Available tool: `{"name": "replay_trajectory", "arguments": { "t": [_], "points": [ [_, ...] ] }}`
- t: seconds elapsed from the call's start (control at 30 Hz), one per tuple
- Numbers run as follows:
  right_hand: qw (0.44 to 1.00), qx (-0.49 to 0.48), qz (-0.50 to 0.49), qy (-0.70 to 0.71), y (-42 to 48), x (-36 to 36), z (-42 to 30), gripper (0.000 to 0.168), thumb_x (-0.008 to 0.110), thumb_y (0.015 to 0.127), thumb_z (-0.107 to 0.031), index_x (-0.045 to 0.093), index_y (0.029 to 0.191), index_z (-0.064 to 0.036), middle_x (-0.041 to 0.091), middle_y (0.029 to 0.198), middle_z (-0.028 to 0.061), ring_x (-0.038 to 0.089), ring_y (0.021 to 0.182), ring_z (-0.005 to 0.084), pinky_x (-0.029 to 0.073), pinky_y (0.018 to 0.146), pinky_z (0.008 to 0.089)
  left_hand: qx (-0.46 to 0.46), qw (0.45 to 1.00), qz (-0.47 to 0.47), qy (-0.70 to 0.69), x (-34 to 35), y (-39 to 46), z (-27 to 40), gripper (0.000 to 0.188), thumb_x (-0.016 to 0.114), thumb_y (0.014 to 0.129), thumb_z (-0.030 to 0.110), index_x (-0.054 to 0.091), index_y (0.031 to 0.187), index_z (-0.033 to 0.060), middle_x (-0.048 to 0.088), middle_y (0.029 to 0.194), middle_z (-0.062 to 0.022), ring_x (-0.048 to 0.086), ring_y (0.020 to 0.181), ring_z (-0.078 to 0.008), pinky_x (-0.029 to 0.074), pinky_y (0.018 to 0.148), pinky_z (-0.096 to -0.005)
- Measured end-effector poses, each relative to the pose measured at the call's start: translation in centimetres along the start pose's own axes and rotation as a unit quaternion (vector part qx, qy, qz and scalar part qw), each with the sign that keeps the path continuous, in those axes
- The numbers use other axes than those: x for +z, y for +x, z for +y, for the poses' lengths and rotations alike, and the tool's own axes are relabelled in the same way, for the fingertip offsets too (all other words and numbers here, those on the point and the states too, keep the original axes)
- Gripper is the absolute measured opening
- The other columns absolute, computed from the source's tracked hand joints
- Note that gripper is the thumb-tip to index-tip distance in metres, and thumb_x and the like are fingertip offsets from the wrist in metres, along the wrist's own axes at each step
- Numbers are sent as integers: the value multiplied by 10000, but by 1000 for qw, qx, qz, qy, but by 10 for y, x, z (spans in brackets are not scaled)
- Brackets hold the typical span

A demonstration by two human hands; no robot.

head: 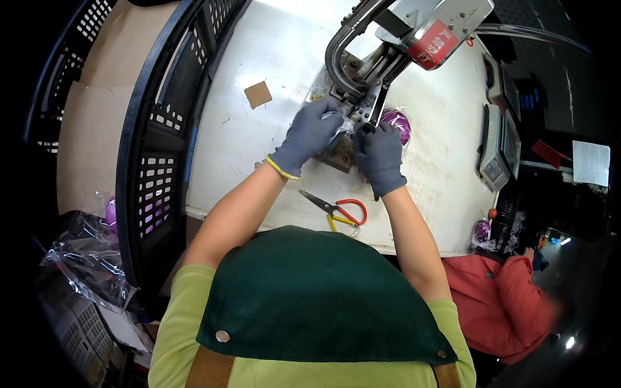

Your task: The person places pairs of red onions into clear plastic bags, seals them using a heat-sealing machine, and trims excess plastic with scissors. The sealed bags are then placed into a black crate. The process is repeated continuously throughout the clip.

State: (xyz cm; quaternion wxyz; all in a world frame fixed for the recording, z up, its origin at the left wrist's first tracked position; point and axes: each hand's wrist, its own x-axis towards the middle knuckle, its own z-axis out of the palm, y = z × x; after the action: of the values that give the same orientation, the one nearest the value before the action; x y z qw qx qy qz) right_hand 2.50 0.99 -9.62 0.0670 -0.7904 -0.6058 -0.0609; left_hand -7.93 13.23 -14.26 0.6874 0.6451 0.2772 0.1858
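Note:
My left hand (315,128), in a grey glove with a yellow cuff, grips a bunch of clear plastic film (344,123) at the head of a metal clipping machine (361,87). On the machine's other side my right hand (381,153), also gloved in grey, is at the lower tip of the metal head; its fingertips are partly hidden, and whether it holds anything cannot be told. A purple round item in clear wrap (398,125) lies just beyond the right hand. Scissors with red and yellow handles (332,207) lie near the table's front edge.
Black plastic crates (145,121) holding brown cardboard stand at the left, beside crumpled clear bags (92,262). A small cardboard square (258,94) lies on the white table (228,155). Scales (495,148) stand at the right. A person in red (495,300) is at the lower right.

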Motion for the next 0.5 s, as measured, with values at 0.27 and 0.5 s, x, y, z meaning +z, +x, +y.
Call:
{"name": "replay_trajectory", "arguments": {
  "t": [0.27,0.5],
  "points": [
    [981,183,4,67,5,18,4,154,593,803,-182,619,819,-31,608,684,144,574,599,318,453,544,397,-113,986,-3,-122,3,20,-7,206,573,784,164,595,896,-8,562,710,-44,497,585,-92,410,504,-237],
    [953,215,-23,212,13,31,2,141,586,815,-154,615,869,-27,641,778,131,616,671,256,468,578,351,-139,975,-17,-174,6,17,-8,183,567,799,172,585,872,6,515,642,-27,440,500,-81,340,417,-224]
  ]
}}
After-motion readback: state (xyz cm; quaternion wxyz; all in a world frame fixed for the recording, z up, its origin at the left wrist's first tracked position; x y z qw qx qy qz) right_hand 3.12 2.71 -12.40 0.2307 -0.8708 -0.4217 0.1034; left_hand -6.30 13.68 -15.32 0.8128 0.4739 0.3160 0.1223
